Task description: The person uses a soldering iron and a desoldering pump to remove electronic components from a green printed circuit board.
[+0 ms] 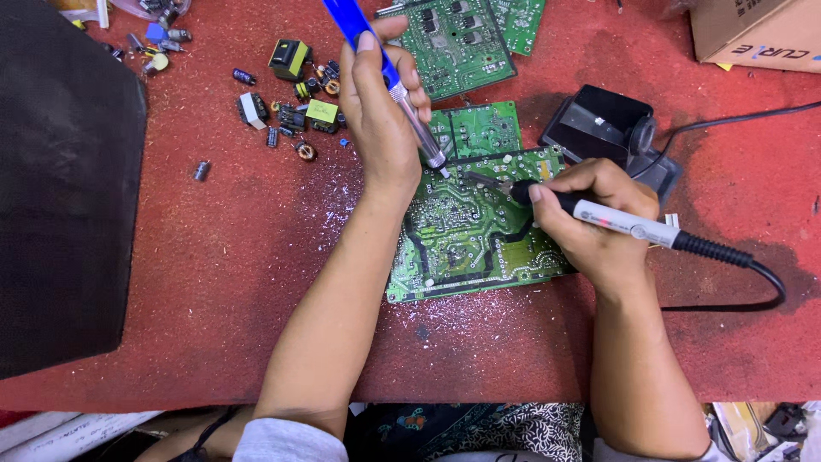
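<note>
A green circuit board (pixel 466 244) lies solder side up on the red table (pixel 231 257). My left hand (pixel 380 111) grips a blue desoldering pump (pixel 368 38), its metal nozzle touching the board's upper edge. My right hand (pixel 594 218) holds a soldering iron (pixel 624 224) like a pen, with the tip resting on the board close to the pump nozzle. The iron's black cable (pixel 753 261) trails off to the right.
Other green boards (pixel 462 43) lie at the top; a smaller one (pixel 479 128) sits behind the main board. Loose electronic parts (pixel 295 107) are scattered at upper left. A black iron stand (pixel 603 124), a cardboard box (pixel 757 30) and a dark mat (pixel 64 197) surround the work.
</note>
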